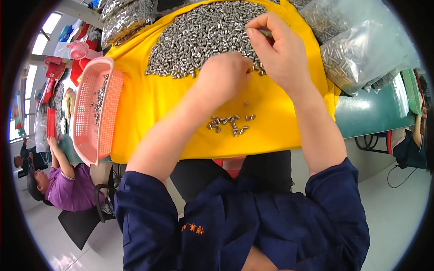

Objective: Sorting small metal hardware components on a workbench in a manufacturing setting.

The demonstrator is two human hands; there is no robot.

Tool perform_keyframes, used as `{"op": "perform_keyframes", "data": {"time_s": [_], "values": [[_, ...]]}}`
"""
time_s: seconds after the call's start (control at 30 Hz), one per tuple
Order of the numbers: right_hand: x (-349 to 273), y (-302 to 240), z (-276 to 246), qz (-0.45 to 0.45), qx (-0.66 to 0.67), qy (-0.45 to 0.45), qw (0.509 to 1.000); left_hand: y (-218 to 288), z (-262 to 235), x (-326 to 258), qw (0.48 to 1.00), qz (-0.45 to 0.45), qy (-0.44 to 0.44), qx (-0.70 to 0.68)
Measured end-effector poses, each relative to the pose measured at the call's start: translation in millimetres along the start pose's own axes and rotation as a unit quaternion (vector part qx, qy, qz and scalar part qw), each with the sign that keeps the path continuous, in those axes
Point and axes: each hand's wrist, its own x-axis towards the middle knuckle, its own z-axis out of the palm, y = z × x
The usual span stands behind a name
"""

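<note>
A large heap of small silvery metal cylinders (203, 36) is spread over a yellow cloth (158, 104). My left hand (224, 77) is closed at the heap's near edge, its fingertips curled out of sight. Anything inside it is hidden. To its right, over the heap's right part, my right hand (282, 54) is closed with thumb and forefinger pinched together. What that pinch holds, if anything, is too small to make out. Nearer me, below the hands, a small loose group of metal cylinders (230, 120) lies on the cloth.
A pink perforated basket (113, 108) with some metal parts stands at the left. Clear bags of metal pieces (348, 58) lie at the right, more bags (124, 27) at the far left. The green table (361, 115) shows on the right. A person in purple (74, 189) sits at left.
</note>
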Motion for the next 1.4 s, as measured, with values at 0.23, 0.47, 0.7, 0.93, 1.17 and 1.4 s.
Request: {"op": "perform_keyframes", "data": {"time_s": [0.23,0.47,0.7,0.93,1.17,1.4], "values": [[0,-7,-2,0.038,-0.005,-0.032,0.999,1,-4,-8,0.999,-0.02,-0.048,0.001],[2,-8,0,0.021,-0.007,-0.016,1.0,18,-6,-27,0.995,0.043,-0.031,-0.087],[-1,-7,0,0.013,-0.016,-0.034,0.999,13,-22,-39,0.92,-0.108,-0.108,-0.36],[-7,-6,7,0.087,0.012,-0.145,0.985,-34,-20,-35,0.699,-0.18,0.053,-0.69],[-9,-7,13,0.071,0.06,-0.17,0.981,-38,-18,-37,0.713,-0.156,0.07,-0.68],[-14,-15,17,-0.036,-0.111,-0.179,0.977,-29,-21,-35,0.807,-0.194,0.088,-0.551]]}}
